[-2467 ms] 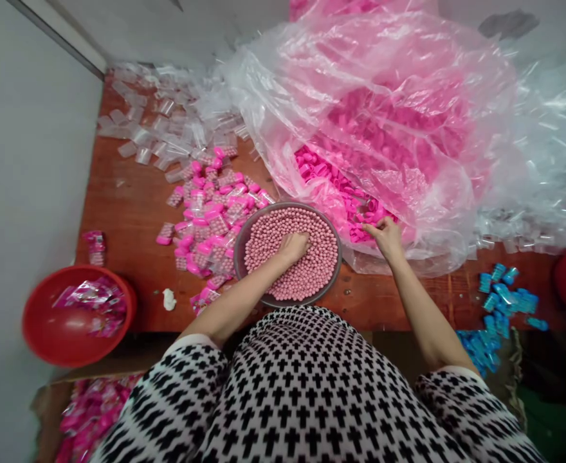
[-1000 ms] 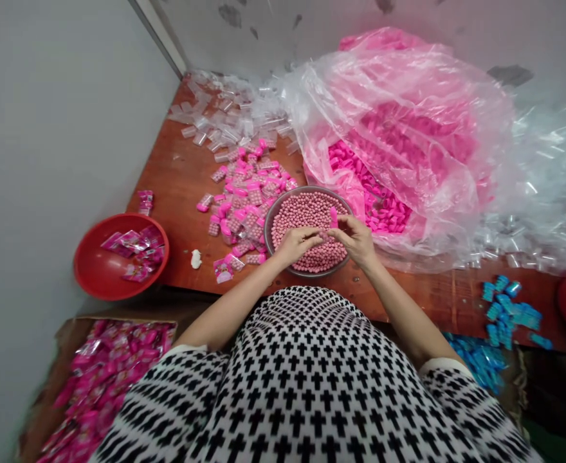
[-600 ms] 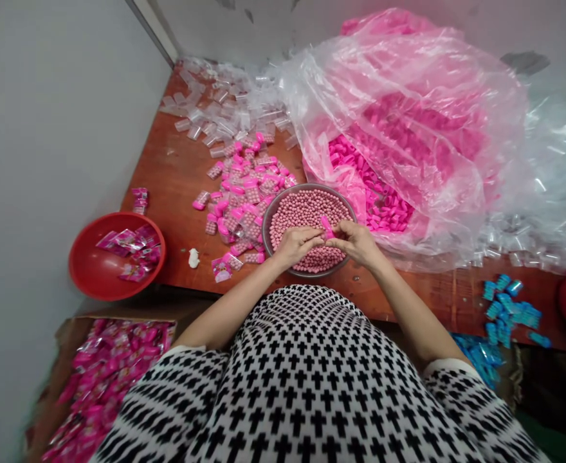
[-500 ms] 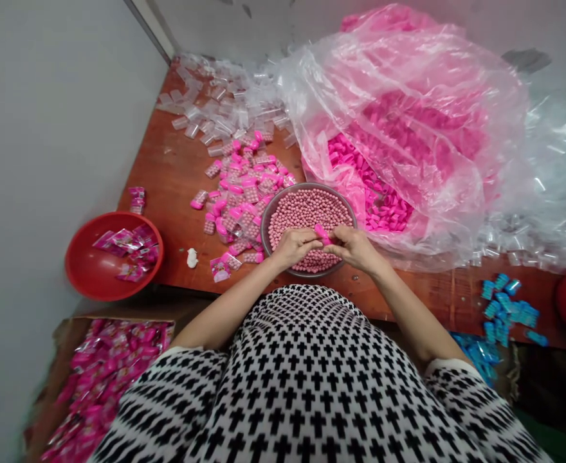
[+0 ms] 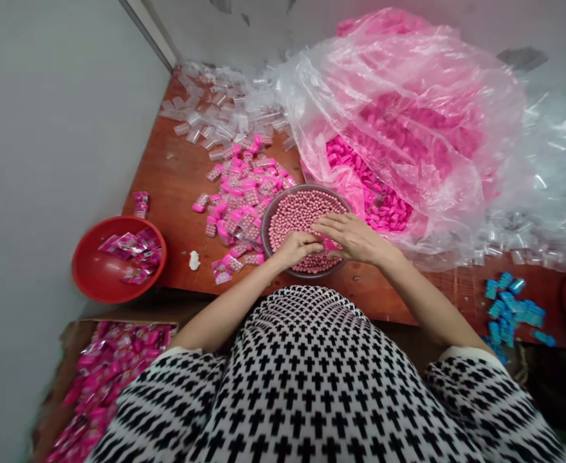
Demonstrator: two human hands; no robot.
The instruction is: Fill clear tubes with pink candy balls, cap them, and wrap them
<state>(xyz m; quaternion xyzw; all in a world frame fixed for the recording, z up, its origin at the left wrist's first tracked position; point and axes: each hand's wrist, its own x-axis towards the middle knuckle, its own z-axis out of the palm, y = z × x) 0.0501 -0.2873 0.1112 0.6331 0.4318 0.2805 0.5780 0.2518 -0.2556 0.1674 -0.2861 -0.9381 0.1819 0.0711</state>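
A round metal bowl (image 5: 269,215) full of small pink beads stands on the brown table in front of me. My left hand (image 5: 298,247) is closed over the bowl around a small container that I can barely see. My right hand (image 5: 353,236) lies over it from the right, fingers stretched flat, pressing a bright pink cap (image 5: 332,244) against the left hand. Left of the bowl lies a heap of filled containers with pink caps (image 5: 242,193).
A big clear bag of loose pink caps (image 5: 389,154) bulges behind the bowl. Empty clear containers (image 5: 215,116) are strewn at the far left. A red bowl (image 5: 87,280) holds pink packets, above a cardboard box of packets (image 5: 104,366). Blue pieces (image 5: 514,312) lie right.
My right hand left the bag with a pink cap and met the left hand over the bowl. The cap was tipped down, and my right fingers have since flattened over it.
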